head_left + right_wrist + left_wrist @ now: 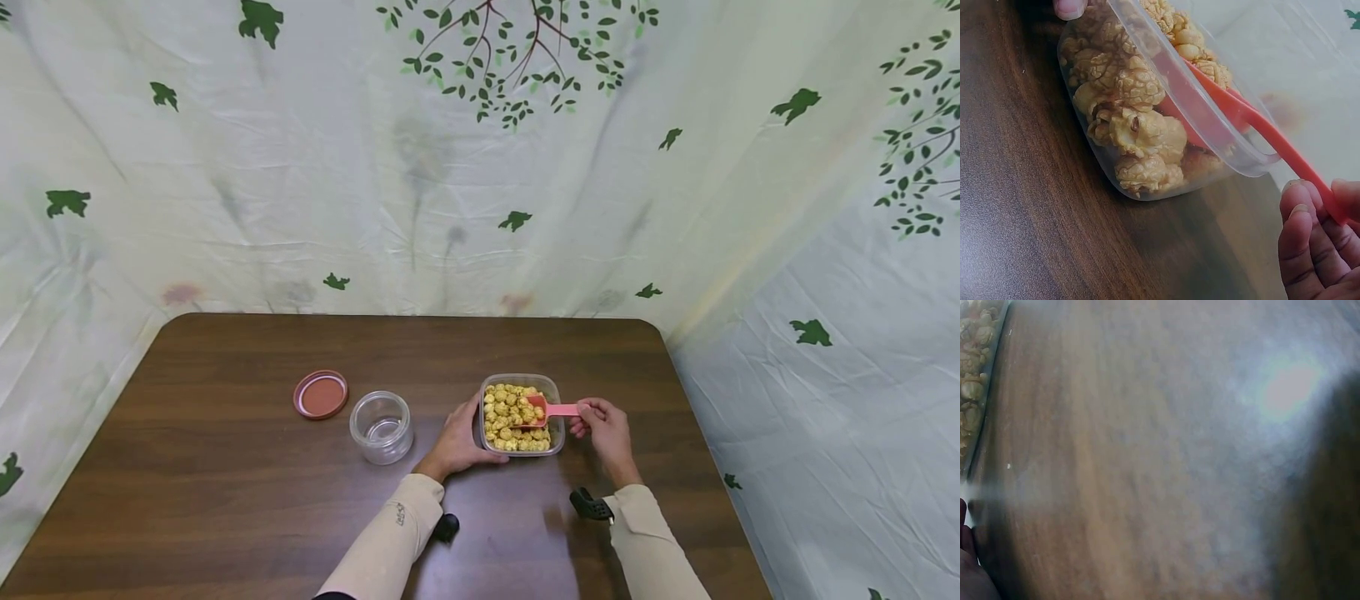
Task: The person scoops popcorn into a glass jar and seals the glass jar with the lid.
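Observation:
A clear plastic container (556, 446) full of caramel popcorn (504, 408) sits on the table. My left hand (459, 442) holds it from the left, its fingers along the left wall and its thumb at the near side. In my right hand (606, 429) the handle of a pink-red scoop (1272, 139) is pinched between thumb and fingers. The scoop's bowl is down in the popcorn, partly hidden by pieces, and its handle passes over the right rim. The left wrist view shows only a sliver of the container and some fingers (967, 544) at its left edge.
Left of the container stands a clear round jar (382, 429) without a lid. A reddish-brown round lid (321, 395) lies beyond it on the brown wooden table (225, 483). A white curtain (315, 167) with leaf prints hangs behind the table and along its sides.

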Tool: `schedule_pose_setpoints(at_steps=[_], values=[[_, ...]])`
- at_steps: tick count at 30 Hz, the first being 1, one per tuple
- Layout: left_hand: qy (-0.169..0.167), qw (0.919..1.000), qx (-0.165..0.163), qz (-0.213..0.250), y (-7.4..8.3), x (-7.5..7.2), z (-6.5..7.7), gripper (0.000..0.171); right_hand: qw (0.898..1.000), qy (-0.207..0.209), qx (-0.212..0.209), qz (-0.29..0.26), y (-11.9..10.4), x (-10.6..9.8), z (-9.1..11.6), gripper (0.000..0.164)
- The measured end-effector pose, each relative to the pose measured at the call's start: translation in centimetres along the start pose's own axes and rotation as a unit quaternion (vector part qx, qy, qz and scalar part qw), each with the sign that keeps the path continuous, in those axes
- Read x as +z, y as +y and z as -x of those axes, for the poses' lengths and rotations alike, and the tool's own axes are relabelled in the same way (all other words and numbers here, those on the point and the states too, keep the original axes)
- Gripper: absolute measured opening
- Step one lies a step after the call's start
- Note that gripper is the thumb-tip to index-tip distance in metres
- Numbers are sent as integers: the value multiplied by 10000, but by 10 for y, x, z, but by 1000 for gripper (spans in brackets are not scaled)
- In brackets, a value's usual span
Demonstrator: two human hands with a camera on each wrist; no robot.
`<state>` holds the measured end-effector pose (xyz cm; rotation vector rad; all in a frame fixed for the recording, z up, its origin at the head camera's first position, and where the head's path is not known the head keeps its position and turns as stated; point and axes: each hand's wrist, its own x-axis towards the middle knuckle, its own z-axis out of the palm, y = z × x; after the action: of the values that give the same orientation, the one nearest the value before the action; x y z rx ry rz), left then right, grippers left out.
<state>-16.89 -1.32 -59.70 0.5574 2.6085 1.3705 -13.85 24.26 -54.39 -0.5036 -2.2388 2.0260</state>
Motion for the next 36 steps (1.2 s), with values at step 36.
schedule_pose_setpoints(at_steps=[36], values=[[-68,9999,-15,104,2,-3,0,125,9927,322,492,-1056,13,-9,0,16]])
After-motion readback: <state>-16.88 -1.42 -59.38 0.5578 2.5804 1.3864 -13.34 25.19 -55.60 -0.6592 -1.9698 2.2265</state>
